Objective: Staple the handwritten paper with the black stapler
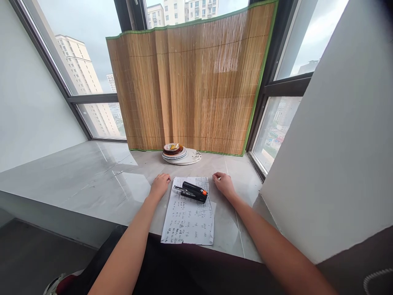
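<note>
Handwritten sheets of paper lie on the grey marble ledge between my hands. On their upper part rest a black stapler with an orange spot and a pen with a clear end. My left hand lies on the ledge just left of the papers, its fingers curled in and no object visible in them. To the right of the sheets, my right hand rests with curled fingers; a small pale bit shows at its fingertips, too small to name. Neither hand touches the stapler.
Behind the papers stands a stack of plates, partly on a white oval plate. A bamboo blind with green edging hangs across the window. The ledge stretches left; a white wall bounds the right side.
</note>
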Demonstrator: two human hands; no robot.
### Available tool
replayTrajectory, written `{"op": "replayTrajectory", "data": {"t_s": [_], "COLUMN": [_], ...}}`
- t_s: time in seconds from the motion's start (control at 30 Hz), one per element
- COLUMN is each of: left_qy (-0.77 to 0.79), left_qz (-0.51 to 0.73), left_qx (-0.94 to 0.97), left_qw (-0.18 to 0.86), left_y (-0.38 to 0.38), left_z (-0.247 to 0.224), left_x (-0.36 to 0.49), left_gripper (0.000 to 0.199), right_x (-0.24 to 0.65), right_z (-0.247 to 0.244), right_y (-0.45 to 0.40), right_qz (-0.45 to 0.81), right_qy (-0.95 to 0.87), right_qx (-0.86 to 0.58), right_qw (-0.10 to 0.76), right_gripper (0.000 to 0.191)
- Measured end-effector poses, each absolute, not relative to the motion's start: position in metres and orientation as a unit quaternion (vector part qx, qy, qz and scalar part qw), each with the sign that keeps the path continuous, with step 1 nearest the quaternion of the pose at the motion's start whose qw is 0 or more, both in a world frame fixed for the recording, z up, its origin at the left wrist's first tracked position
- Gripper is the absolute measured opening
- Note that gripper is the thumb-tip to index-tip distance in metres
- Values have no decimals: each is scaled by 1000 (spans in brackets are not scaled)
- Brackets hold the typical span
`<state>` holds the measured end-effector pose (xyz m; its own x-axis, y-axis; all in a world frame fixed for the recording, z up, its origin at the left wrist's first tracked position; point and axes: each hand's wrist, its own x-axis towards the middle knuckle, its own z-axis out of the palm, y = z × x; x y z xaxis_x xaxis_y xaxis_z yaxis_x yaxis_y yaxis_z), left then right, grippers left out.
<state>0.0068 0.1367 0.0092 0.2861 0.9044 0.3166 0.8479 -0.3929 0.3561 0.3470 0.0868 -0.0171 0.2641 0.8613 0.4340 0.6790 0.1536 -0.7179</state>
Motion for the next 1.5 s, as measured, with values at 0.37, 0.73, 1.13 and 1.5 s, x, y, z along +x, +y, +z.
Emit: {"op": "replayTrajectory", "data": {"t_s": [0.37, 0.73, 1.13, 1.5], "left_qy": [507, 427, 470, 445], "left_qz": [416, 404, 390, 422], "left_qx": [688, 693, 716, 693], "left_qw": [311, 418, 338, 379], "left_y": [125, 97, 103, 99], "left_z": [18, 36, 25, 31], "left_x": [16, 20, 16, 18], "left_gripper": [15, 38, 50, 36], "right_x": [320, 271, 271, 271], "right_z": [5, -7, -1, 0], "right_y": [70, 47, 46, 46], "right_qz": [94, 148, 161, 163], "right_qy": [-663, -813, -804, -803], "right_qx": [-541, -408, -407, -404], "right_qw": [509, 389, 403, 406], "right_gripper": [28, 50, 42, 42]}}
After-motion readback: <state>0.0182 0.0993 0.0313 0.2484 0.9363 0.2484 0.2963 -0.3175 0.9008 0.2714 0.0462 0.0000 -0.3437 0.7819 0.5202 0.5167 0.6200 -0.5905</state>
